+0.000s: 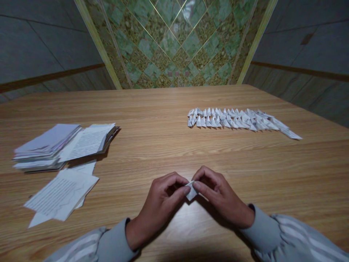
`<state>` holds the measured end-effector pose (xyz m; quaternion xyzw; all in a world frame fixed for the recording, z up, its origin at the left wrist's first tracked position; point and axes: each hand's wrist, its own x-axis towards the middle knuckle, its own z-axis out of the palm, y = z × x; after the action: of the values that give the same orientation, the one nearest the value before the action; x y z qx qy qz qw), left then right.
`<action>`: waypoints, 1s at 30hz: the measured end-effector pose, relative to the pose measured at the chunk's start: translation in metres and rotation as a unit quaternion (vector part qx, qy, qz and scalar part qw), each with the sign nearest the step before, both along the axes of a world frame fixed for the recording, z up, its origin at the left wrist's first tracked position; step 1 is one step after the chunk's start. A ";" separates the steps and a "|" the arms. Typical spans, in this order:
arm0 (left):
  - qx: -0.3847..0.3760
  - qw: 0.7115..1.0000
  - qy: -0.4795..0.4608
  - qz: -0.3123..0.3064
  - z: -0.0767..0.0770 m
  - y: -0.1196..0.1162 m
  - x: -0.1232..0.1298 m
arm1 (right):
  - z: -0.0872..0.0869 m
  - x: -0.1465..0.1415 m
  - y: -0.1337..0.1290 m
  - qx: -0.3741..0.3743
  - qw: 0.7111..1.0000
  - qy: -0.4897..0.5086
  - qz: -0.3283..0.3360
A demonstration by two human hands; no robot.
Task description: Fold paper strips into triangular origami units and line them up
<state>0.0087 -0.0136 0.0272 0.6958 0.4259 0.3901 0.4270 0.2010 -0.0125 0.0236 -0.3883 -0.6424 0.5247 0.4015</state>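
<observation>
A small folded piece of paper (192, 193) is held between my two hands, just above the wooden table near its front. My left hand (166, 193) pinches its left side with thumb and forefinger. On the right side, the thumb and fingers of my right hand (218, 193) grip the same piece. Its lower part shows as a pale pointed shape; the fingertips cover the rest. Beyond my hands, to the right, several small folded paper pieces (226, 119) stand in two close rows, ending in a flatter strip of paper (291, 134).
A stack of papers (49, 140) with an open printed booklet (88, 140) lies on the left of the table (152, 145). Nearer to me are loose printed sheets (62, 194). A green tiled wall (174, 47) rises behind the table.
</observation>
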 end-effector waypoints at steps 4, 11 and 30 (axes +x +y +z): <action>0.000 1.000 -0.007 0.020 -0.002 0.000 0.000 | -0.001 0.000 0.002 0.041 0.998 -0.045 -0.018; 0.039 0.999 -0.010 0.019 -0.001 0.000 0.000 | -0.001 0.000 0.002 0.072 0.994 -0.081 -0.026; 0.019 0.995 -0.089 0.046 -0.002 -0.005 0.006 | 0.001 -0.001 0.000 0.038 0.997 -0.008 -0.069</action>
<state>0.0147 -0.0189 0.0249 0.6464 0.4098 0.4776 0.4313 0.1996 -0.0126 0.0247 -0.4205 -0.6367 0.4677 0.4463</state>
